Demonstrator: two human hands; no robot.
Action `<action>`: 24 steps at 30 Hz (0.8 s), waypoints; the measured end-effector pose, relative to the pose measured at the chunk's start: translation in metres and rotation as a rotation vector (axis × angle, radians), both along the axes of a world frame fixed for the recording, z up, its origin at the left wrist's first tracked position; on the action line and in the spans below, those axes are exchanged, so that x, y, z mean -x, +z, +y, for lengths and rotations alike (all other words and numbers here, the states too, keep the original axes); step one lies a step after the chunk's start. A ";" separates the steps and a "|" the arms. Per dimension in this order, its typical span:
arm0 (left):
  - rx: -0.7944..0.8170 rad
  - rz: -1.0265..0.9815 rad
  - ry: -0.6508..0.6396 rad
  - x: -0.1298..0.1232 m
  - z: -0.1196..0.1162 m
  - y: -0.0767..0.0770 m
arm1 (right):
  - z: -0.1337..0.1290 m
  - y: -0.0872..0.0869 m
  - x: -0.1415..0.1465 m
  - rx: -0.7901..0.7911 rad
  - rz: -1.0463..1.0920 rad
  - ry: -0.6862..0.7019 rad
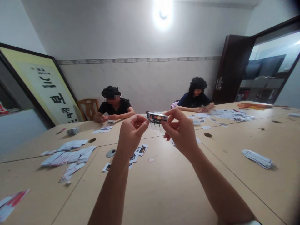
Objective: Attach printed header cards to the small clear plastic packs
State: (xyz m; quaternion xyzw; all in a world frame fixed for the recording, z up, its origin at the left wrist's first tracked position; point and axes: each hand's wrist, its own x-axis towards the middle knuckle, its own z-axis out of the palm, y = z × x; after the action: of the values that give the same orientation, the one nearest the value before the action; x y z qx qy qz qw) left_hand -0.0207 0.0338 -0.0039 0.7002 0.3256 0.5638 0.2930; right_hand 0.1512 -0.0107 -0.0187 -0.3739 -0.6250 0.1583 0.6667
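Up in front of me, above the table, is a small black printed card (154,118) with a white top edge and bright lettering. Clear plastic with thin dark strands hangs below it; what the strands are I cannot make out. My left hand (131,132) pinches the card's left end between thumb and fingers. At its right end, my right hand (180,131) grips it the same way, thumb in front. Beneath, loose dark-printed cards (142,150) lie on the table, partly covered by my left forearm. A small red-edged white label (152,159) lies near them.
White paper strips (67,157) spread at the left, and a bundle of strips (257,158) lies at the right. Two people, one at far left (114,106) and one at far right (194,97), sit across the table (164,193). Holes (207,135) pierce the tabletop.
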 end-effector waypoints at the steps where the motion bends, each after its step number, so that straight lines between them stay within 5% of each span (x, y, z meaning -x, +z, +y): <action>1: -0.001 0.007 0.009 0.000 0.000 0.000 | 0.000 0.000 0.000 0.005 -0.009 0.000; 15: 0.000 -0.063 -0.005 0.008 0.002 0.003 | 0.004 -0.001 -0.003 -0.006 0.059 0.022; 24: -0.074 0.131 0.067 0.009 -0.005 0.005 | 0.000 -0.001 -0.002 -0.017 0.013 0.082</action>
State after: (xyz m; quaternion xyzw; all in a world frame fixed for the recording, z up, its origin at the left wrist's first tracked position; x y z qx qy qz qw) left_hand -0.0297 0.0289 0.0012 0.7346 0.3463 0.5381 0.2258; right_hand 0.1535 -0.0107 -0.0196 -0.3413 -0.6369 0.1828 0.6667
